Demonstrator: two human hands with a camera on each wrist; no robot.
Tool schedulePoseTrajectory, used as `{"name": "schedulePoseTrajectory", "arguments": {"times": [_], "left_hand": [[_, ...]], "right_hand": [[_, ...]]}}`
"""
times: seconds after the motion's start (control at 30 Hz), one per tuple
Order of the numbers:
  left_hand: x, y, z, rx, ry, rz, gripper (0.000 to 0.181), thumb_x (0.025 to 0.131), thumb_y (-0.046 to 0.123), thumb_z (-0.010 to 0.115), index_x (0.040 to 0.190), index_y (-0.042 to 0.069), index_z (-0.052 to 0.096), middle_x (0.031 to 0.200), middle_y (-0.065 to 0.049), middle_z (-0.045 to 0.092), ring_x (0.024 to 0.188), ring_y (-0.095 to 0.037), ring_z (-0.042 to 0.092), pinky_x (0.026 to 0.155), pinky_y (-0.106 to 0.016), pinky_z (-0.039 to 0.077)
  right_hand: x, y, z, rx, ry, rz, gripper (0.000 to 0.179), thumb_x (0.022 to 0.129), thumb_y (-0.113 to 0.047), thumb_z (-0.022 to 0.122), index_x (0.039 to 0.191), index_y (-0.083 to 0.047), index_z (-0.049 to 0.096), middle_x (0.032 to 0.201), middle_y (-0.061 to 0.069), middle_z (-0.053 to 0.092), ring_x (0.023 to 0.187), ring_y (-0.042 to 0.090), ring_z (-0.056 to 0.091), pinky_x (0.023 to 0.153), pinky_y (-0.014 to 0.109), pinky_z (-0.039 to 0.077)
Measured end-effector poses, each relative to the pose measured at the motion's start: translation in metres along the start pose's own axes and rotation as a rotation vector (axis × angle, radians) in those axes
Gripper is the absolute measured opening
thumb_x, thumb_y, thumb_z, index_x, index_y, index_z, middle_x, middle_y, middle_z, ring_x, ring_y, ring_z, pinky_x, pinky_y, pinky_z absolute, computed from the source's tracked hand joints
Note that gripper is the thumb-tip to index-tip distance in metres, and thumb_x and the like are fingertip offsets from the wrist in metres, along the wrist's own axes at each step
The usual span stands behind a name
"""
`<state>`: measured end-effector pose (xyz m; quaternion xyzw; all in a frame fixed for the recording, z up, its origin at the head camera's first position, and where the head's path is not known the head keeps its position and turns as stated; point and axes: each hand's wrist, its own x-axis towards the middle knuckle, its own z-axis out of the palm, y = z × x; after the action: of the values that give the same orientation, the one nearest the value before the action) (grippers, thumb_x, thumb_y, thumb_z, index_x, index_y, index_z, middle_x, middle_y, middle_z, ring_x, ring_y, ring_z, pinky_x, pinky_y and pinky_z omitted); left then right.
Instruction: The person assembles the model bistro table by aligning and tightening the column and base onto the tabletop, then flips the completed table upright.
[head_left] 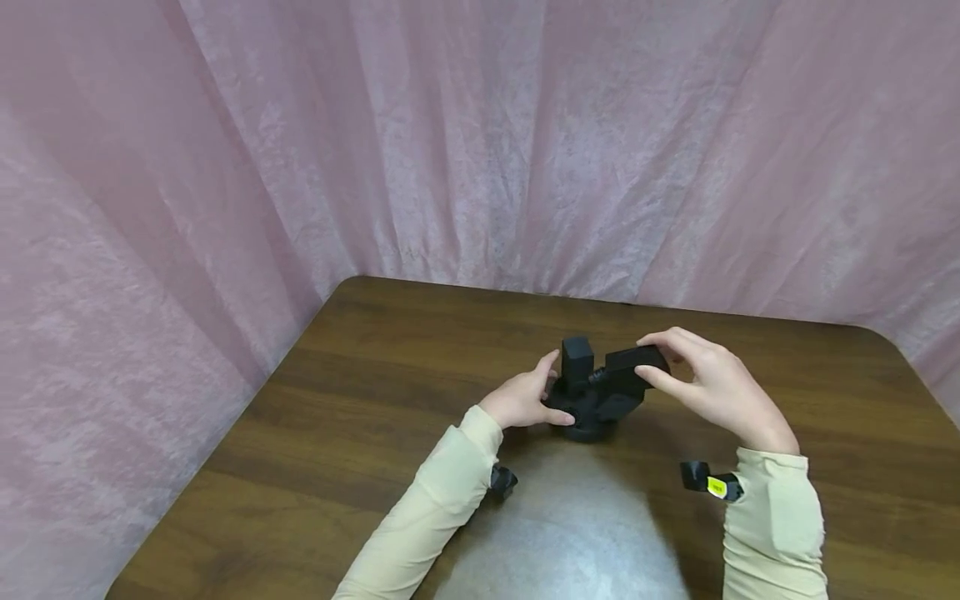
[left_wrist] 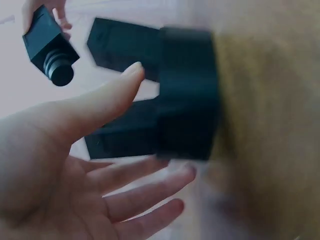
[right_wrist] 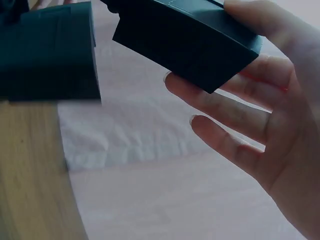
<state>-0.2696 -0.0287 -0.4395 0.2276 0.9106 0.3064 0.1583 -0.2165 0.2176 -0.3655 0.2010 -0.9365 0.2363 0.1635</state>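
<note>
Right of centre frame, fingers of the right hand (head_left: pixel 716 383) pinch a black block (head_left: pixel 630 368) above the tabletop (head_left: pixel 375 358), clear of the black stand (head_left: pixel 591 429) flanked by the left hand (head_left: pixel 521 403), fingers loosely spread (joining pending or separation done, unclear).

The head camera looked forward and down from the near side of the desk (head_left: pixel 360 417), well back, taking in the far edge, both far corners and the curtain (head_left: pixel 487 150) beyond. It also caught the left wrist camera (head_left: pixel 502 482) and the right wrist camera (head_left: pixel 697 477). Each of those looked along its own hand from close by, turned sideways: the desk filled the right of the left wrist view and the lower left of the right wrist view, one edge nearly upright there. All three views shared the black stand (head_left: pixel 588 410), the black block (head_left: pixel 626 364) and the right hand (head_left: pixel 712 383).
</note>
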Motion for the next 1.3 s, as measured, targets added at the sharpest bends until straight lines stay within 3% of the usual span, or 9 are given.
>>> {"name": "schedulePoseTrajectory", "arguments": {"times": [0.1,0.2,0.3,0.4,0.57,0.8,0.97,1.03,1.3], "left_hand": [[-0.002,-0.002,-0.008,0.009,-0.049,0.016,0.079,0.073,0.04,0.072,0.135,0.015,0.029,0.124,-0.001,0.054,0.1,-0.014,0.058,0.085,-0.027,0.044],[-0.004,-0.006,-0.015,0.033,-0.13,0.048,0.054,0.073,0.037,0.072,0.116,0.013,0.049,0.106,0.001,0.062,0.091,-0.008,0.058,0.078,-0.021,0.044],[-0.006,-0.007,-0.021,0.042,-0.22,0.103,0.038,0.076,0.033,0.07,0.104,0.011,0.057,0.094,0.003,0.064,0.086,-0.005,0.058,0.074,-0.018,0.044],[-0.007,-0.008,-0.025,0.033,-0.26,0.17,0.031,0.078,0.03,0.068,0.102,0.012,0.06,0.092,0.003,0.064,0.085,-0.004,0.058,0.075,-0.017,0.044],[-0.005,-0.008,-0.024,0.046,-0.221,0.223,0.031,0.081,0.028,0.066,0.109,0.017,0.06,0.094,0.003,0.064,0.087,-0.005,0.059,0.078,-0.017,0.045],[0.0,-0.01,-0.015,0.093,-0.118,0.174,0.024,0.079,0.025,0.068,0.102,0.02,0.065,0.092,0.004,0.066,0.083,-0.004,0.059,0.072,-0.017,0.045],[0.004,-0.012,-0.01,0.122,-0.069,0.174,0.019,0.078,0.027,0.069,0.096,0.021,0.066,0.083,0.008,0.065,0.076,-0.002,0.057,0.067,-0.016,0.044],[0.005,-0.013,-0.007,0.12,-0.054,0.178,0.017,0.077,0.028,0.07,0.092,0.021,0.065,0.079,0.009,0.064,0.072,-0.002,0.057,0.065,-0.016,0.043],[0.007,-0.013,-0.004,0.089,-0.041,0.148,0.018,0.075,0.029,0.072,0.086,0.018,0.063,0.071,0.007,0.061,0.064,-0.004,0.054,0.057,-0.016,0.041]], "right_hand": [[0.001,-0.006,0.0,0.007,-0.036,-0.056,0.029,0.081,-0.042,0.062,0.107,-0.032,0.056,0.086,-0.019,0.051,0.08,-0.001,0.049,0.068,0.023,0.039],[0.003,-0.01,0.002,0.03,-0.09,-0.117,0.029,0.081,-0.04,0.063,0.107,-0.03,0.057,0.091,-0.018,0.055,0.081,-0.001,0.05,0.067,0.02,0.039],[0.004,-0.012,0.004,0.034,-0.14,-0.159,0.029,0.081,-0.039,0.063,0.106,-0.028,0.058,0.097,-0.017,0.057,0.076,-0.001,0.049,0.066,0.019,0.04],[0.006,-0.013,0.007,0.023,-0.164,-0.18,0.029,0.08,-0.039,0.064,0.106,-0.026,0.058,0.098,-0.016,0.057,0.068,0.0,0.047,0.064,0.02,0.039],[0.009,-0.015,0.013,0.005,-0.184,-0.244,0.032,0.079,-0.034,0.067,0.108,-0.024,0.059,0.099,-0.014,0.058,0.075,0.0,0.05,0.066,0.021,0.041],[0.013,-0.022,0.023,0.027,-0.247,-0.284,0.033,0.076,-0.025,0.07,0.107,-0.019,0.059,0.101,-0.01,0.056,0.075,0.004,0.049,0.065,0.021,0.042],[0.013,-0.026,0.029,0.01,-0.255,-0.317,0.035,0.073,-0.019,0.073,0.105,-0.017,0.06,0.102,-0.008,0.056,0.092,0.008,0.052,0.076,0.028,0.045],[0.014,-0.027,0.031,0.009,-0.261,-0.324,0.035,0.073,-0.017,0.073,0.105,-0.016,0.06,0.103,-0.008,0.055,0.098,0.01,0.052,0.08,0.031,0.045],[0.013,-0.029,0.03,0.007,-0.288,-0.315,0.034,0.072,-0.015,0.074,0.103,-0.017,0.06,0.102,-0.007,0.055,0.098,0.01,0.051,0.081,0.033,0.046]]}}
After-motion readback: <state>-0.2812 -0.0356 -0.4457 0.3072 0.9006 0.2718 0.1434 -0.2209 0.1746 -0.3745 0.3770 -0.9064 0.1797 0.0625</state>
